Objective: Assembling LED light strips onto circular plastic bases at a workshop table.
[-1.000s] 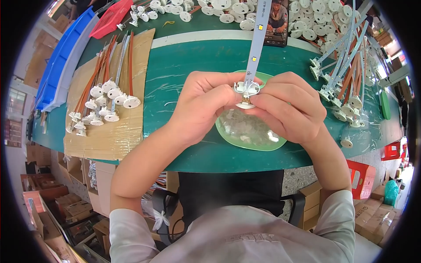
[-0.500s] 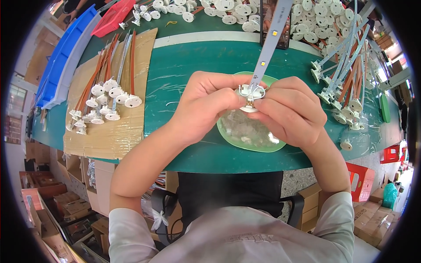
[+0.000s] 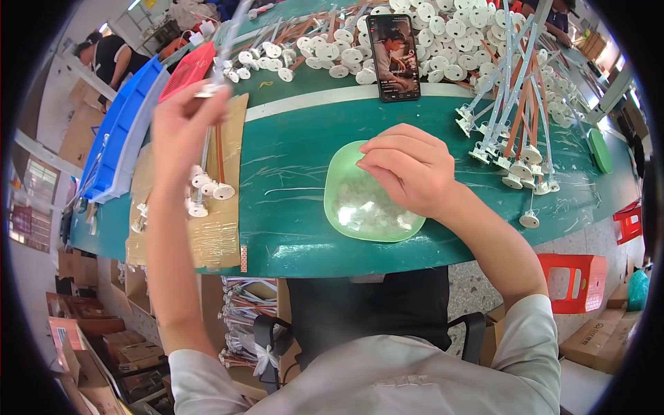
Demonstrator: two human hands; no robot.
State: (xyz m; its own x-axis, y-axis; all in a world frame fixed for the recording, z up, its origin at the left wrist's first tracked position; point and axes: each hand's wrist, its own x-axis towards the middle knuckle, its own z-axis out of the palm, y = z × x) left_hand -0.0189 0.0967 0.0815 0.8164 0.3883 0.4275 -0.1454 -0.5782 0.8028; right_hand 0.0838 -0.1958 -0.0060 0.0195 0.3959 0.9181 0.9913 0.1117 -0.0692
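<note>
My left hand [image 3: 183,128], blurred by motion, is raised over the cardboard sheet [image 3: 221,242] at the left. Its closed fingers grip an LED strip with a white round base [image 3: 211,90], the strip pointing up and away. My right hand [image 3: 415,169] hovers above the right side of a light green bowl [image 3: 330,200]. Its fingers are bent and pressed together at the tips; whatever might be between them is hidden. Small clear pieces [image 3: 373,207] fill the bowl. On the cardboard, partly behind my left arm, lie more strips with white round bases [image 3: 221,191].
A phone [image 3: 395,59] lies on the green table [image 3: 290,235] before a heap of white round bases [image 3: 456,41]. Strips with bases [image 3: 515,149] are piled at the right. A blue bin [image 3: 117,135] and a red basket [image 3: 190,69] stand far left. Other people work farther off.
My left hand has moved from above the bowl to the far left, carrying the LED strip. My right hand has let go of it and stays over the bowl.
</note>
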